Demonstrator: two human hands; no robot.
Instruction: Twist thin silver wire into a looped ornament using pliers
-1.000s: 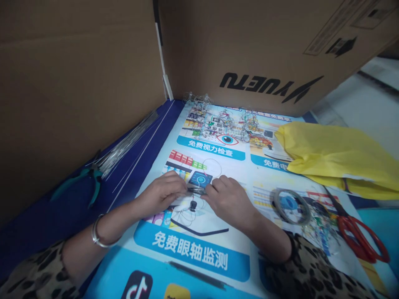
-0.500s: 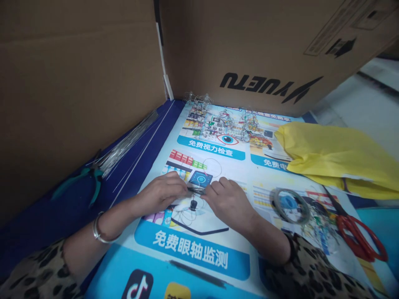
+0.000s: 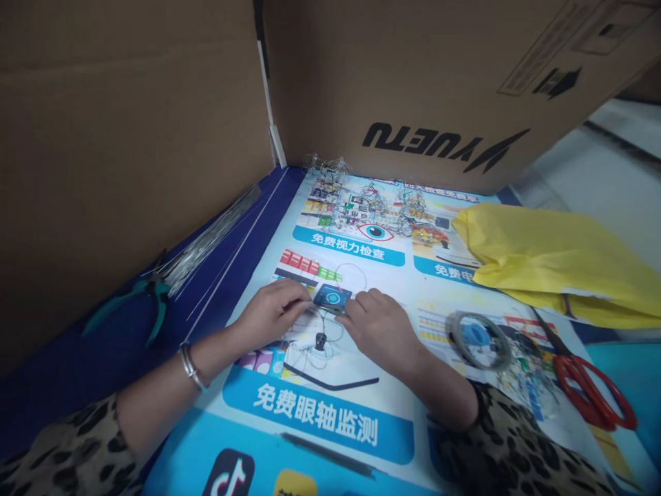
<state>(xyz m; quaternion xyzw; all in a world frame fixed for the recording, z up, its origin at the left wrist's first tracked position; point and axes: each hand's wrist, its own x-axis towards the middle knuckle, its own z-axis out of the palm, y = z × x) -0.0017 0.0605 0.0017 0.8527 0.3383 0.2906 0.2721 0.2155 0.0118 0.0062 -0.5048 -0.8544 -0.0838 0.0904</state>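
Observation:
My left hand (image 3: 273,313) is closed in a pinch on a thin wire (image 3: 324,318), of which only a little shows. Close by on the right, my right hand (image 3: 379,327) is closed on a slim dark metal tool (image 3: 334,309), its tip pointing left toward my left fingertips. Most of that tool is hidden in my fingers, so its exact kind is unclear. Below the gap between both hands, a small black piece (image 3: 321,341) sits among fine loops of wire. Another wire loop with a reddish part curves above the hands.
Teal-handled pliers (image 3: 155,303) and a bundle of straight wires (image 3: 211,238) lie left. Wire pieces with coloured beads (image 3: 407,207) stand at the back before cardboard walls (image 3: 413,83). On the right are a wire coil (image 3: 480,341), red scissors (image 3: 593,393) and yellow cloth (image 3: 558,255).
My hands have drawn slightly apart, and the metal tool now stays with the right hand, away from the left fingertips. The bracelet on my left arm has slid toward the wrist.

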